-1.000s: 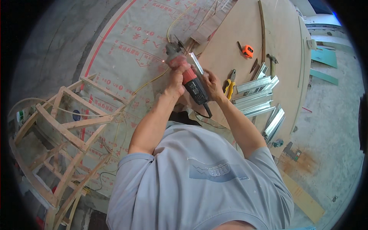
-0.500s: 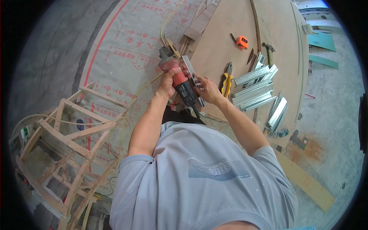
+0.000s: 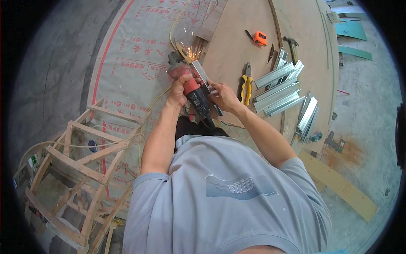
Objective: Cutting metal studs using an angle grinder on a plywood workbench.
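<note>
My left hand [image 3: 179, 90] is wrapped round the red and black body of an angle grinder [image 3: 198, 101], its grey head pointing away from me. Orange sparks [image 3: 193, 54] fly where the grinder's disc meets the far end of a metal channel piece [image 3: 200, 73]. Closed on that channel is my right hand [image 3: 224, 96], which holds it alongside the grinder; its lower end shows below the fingers. To the right of this hand, yellow-handled pliers [image 3: 245, 86] lie on a wooden board.
Several cut metal channels [image 3: 277, 91] are piled on the wooden board [image 3: 237, 46]. A hammer [image 3: 292, 50] and an orange tape measure [image 3: 259, 39] lie farther off. At left stands a wooden frame [image 3: 86, 167]; a yellow cable [image 3: 158, 98] crosses the printed floor sheet [image 3: 127, 55].
Sparks have appeared at the far end of the metal channel, with the grinder's disc now against it. Both hands keep their grips; the whole view has shifted slightly.
</note>
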### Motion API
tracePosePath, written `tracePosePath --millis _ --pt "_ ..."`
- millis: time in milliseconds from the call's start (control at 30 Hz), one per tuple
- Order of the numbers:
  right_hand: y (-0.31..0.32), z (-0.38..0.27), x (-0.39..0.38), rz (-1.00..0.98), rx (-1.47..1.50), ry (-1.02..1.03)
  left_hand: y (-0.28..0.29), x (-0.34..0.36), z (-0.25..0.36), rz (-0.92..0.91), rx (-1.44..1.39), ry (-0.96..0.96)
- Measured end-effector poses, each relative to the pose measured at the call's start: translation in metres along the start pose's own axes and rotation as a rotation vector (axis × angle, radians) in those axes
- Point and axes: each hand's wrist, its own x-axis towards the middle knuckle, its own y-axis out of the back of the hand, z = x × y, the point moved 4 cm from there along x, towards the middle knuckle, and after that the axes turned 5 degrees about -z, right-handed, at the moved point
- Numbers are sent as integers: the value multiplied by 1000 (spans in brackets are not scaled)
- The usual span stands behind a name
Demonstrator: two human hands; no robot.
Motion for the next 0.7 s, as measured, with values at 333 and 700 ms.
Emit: tracePosePath --millis 333,700 --pt "0 5 0 0 -53 -11 0 2 1 9 32 28" --pt "1 5 1 -17 -4 -51 4 5 -2 22 20 -4"
